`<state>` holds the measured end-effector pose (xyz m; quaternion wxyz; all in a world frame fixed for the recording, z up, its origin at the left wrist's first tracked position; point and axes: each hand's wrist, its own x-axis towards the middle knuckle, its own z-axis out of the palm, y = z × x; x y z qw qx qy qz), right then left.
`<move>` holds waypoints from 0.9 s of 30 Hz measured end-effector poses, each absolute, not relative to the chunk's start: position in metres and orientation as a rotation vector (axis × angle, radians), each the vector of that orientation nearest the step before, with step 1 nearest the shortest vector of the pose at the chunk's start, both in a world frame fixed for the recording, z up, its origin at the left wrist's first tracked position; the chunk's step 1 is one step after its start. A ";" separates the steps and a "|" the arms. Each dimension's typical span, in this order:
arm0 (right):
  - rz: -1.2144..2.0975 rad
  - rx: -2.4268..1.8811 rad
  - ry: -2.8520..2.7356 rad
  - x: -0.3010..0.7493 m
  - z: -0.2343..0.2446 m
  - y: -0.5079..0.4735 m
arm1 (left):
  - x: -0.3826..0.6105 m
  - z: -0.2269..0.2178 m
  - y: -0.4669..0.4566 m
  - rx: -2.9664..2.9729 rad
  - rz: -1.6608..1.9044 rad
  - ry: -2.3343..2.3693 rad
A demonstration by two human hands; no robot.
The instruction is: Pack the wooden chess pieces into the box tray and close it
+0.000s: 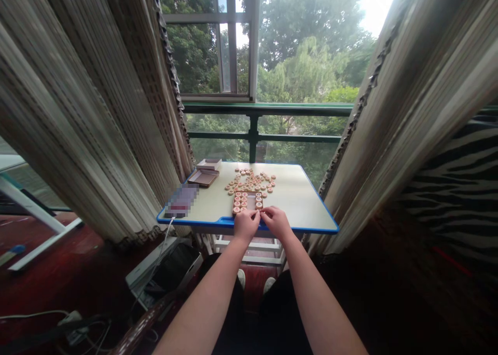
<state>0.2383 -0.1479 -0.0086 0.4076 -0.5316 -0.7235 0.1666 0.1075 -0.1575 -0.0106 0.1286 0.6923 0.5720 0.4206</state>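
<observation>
Round wooden xiangqi pieces with printed characters fill the left and right sides of a small open box [249, 201], with a bare strip between them. My left hand [246, 223] is closed at the box's near edge, fingertips pinched. Right beside it, my right hand [277, 220] is also closed, its fingertips meeting the left ones at the near right corner. Whatever is between the fingertips is too small and covered to make out. Beyond the box lie many loose xiangqi pieces [252, 180] scattered on the table.
The pale table [299, 199] has a blue rim. At its left stand an open shallow box [204, 177] and a lighter tray [210, 163]; nearer is a blurred flat item [182, 199] with a white cable [166, 236]. Curtains [128, 111] hang on both sides, before a window and green railing [218, 135].
</observation>
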 end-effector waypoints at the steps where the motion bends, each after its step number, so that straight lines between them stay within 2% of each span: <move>1: 0.419 -1.339 -1.820 0.238 -0.009 -0.148 | 0.108 -0.011 -0.158 2.003 1.223 1.671; 11: 0.463 -1.316 -1.812 0.241 -0.004 -0.152 | 0.107 -0.012 -0.157 2.012 1.229 1.664; 27: 0.586 -1.274 -1.801 0.244 0.002 -0.156 | 0.101 -0.021 -0.164 2.000 1.565 1.358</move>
